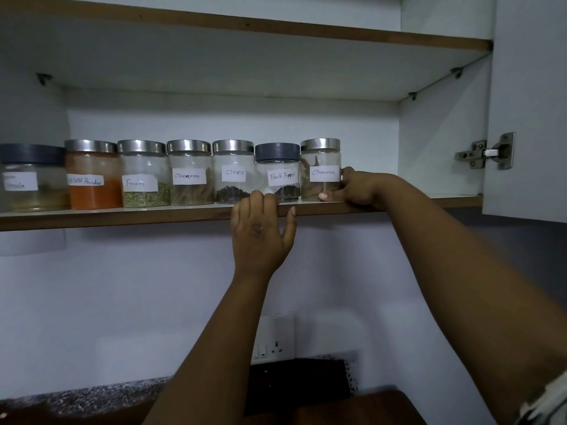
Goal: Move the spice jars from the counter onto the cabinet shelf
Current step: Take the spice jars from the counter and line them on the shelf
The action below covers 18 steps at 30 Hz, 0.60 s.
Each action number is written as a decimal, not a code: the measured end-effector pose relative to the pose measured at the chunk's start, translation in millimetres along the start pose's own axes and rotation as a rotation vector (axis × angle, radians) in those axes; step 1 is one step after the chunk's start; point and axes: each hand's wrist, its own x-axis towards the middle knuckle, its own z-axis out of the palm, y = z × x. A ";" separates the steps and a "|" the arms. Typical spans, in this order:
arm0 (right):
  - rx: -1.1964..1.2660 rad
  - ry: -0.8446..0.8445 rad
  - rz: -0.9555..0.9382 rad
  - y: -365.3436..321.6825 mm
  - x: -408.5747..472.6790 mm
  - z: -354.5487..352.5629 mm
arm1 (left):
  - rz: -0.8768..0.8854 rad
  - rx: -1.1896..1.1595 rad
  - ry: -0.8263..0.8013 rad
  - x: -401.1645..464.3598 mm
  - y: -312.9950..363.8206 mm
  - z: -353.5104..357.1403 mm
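Several labelled glass spice jars stand in a row on the cabinet shelf. At the right end of the row, my right hand wraps around a steel-lidded jar labelled Cinnamon. To its left are a dark-lidded Black Pepper jar, a Cloves jar, another Cinnamon jar, a Fennel jar, an orange chilli powder jar and a dark-lidded jar. My left hand rests on the shelf's front edge, fingers curled over it below the Black Pepper jar.
The open cabinet door with its metal hinge stands at the right. An upper shelf runs overhead. Shelf space lies right of the last jar. Below are a wall socket and a speckled counter.
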 end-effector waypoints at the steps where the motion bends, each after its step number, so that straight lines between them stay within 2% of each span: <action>1: 0.011 0.002 0.017 0.4 1.0 0.1 | -0.005 -0.008 -0.001 0.4 0.8 -0.6; 7: 0.012 0.000 0.073 0.1 2.9 1.3 | 0.015 -0.008 -0.006 0.6 -0.5 -3.0; 14: -0.027 0.086 0.119 -0.3 -11.5 6.1 | 0.022 0.021 -0.067 0.9 -1.2 -8.0; 16: -0.037 0.162 0.135 7.1 -20.7 14.5 | 0.022 0.018 -0.079 0.9 -0.5 -9.8; 18: -0.132 0.307 0.115 13.9 -33.8 28.9 | 0.028 0.005 -0.080 1.0 -0.9 -11.2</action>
